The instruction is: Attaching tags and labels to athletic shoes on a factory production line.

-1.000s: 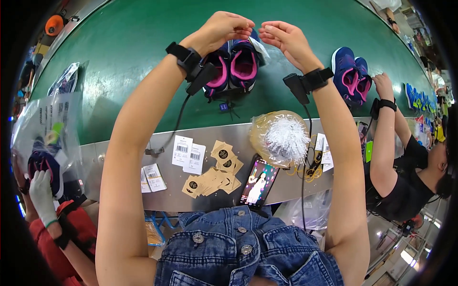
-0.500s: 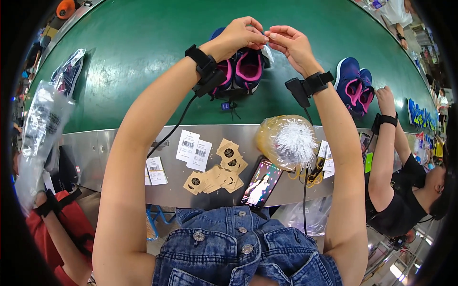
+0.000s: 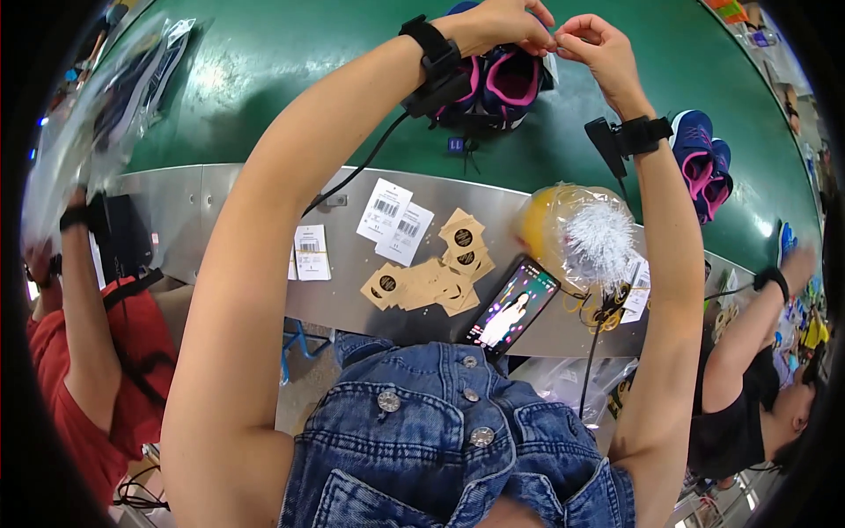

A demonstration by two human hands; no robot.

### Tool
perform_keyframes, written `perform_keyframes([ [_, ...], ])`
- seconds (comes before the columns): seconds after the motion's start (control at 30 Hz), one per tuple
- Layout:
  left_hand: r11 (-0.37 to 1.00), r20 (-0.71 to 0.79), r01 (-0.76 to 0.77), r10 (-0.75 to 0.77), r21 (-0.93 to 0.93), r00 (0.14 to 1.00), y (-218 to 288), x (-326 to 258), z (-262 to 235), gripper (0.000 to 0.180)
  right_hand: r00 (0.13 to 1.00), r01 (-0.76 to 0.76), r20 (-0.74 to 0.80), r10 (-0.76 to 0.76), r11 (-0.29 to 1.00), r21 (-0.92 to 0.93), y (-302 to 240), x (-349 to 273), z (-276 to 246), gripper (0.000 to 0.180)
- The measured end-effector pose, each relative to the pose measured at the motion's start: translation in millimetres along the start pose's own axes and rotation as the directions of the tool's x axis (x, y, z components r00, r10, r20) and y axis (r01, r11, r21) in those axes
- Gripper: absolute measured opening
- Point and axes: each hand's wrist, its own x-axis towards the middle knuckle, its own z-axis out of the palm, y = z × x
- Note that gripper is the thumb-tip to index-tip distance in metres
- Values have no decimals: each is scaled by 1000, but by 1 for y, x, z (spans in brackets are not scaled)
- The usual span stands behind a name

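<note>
A pair of dark blue shoes with pink lining (image 3: pixel 511 81) stands on the green table in front of me, toes pointing away. Over its right shoe, my left hand (image 3: pixel 510 25) has its fingers closed in a pinch. Meeting it fingertip to fingertip, my right hand (image 3: pixel 602 51) pinches with thumb and forefinger. Whatever lies between the fingertips is too small to name. Partly hidden below them, a tag (image 3: pixel 550 72) hangs at the right shoe's side. A small dark blue size marker (image 3: pixel 455 144) lies just behind the heels.
On the steel ledge (image 3: pixel 334 304) lie white barcode tags (image 3: pixel 407 234), brown paper cards (image 3: pixel 414 285), a lit phone (image 3: pixel 512 306) and a plastic bag of white fasteners (image 3: pixel 602 236). Another shoe pair (image 3: pixel 701 165) stands to the right. Co-workers (image 3: pixel 132 352) flank me, one handling clear plastic.
The whole view has shifted, so the table things sit further right and my hands higher. My fingertips stay together over the shoes. The right co-worker's hand has left the other shoe pair.
</note>
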Motion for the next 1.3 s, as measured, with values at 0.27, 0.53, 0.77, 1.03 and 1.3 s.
perform_keyframes([
  [0.27,972,-78,-130,148,197,986,2,-10,16,40,981,195,82,-178,930,-312,0,-11,-5,23],
  [0.53,719,-265,67,166,692,950,-4,-177,15,25,917,-181,-387,-96,765,-619,-52,-206,-94,24],
  [0.77,688,-447,317,12,653,895,-24,-258,3,19,703,-666,-711,-3,346,-661,42,-413,-285,38],
  [1.03,690,-505,430,-107,582,856,-16,-280,22,17,656,-691,-674,340,-88,-717,80,-418,-356,77],
  [1.3,733,-408,380,-152,564,900,-18,-261,45,17,436,-798,-715,546,-134,-588,57,-414,-376,76],
])
